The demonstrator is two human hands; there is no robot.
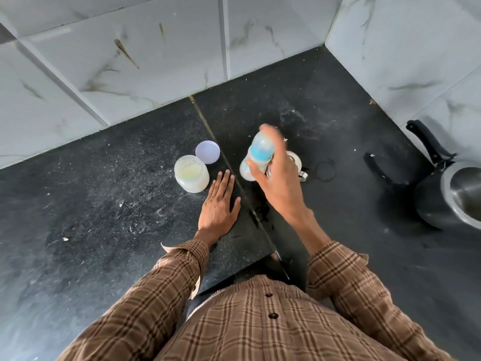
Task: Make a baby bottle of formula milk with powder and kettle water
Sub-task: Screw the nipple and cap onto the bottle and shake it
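Bottle (257, 156) blurred, grasped in right hand (276, 178) above counter (104, 204); left hand (220, 204) flat, released, beside grip. Risk: loose cap leaking; open powder jar (191, 177) left of grip toppling.

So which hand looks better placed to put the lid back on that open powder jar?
Probably the left hand: it lies flat and free beside the powder jar and its lid, while the right hand grips the bottle.

baby bottle (260, 149): blue collar, tilted, blurred, above counter | powder jar (191, 177): open, upright | lid (207, 152): beside jar
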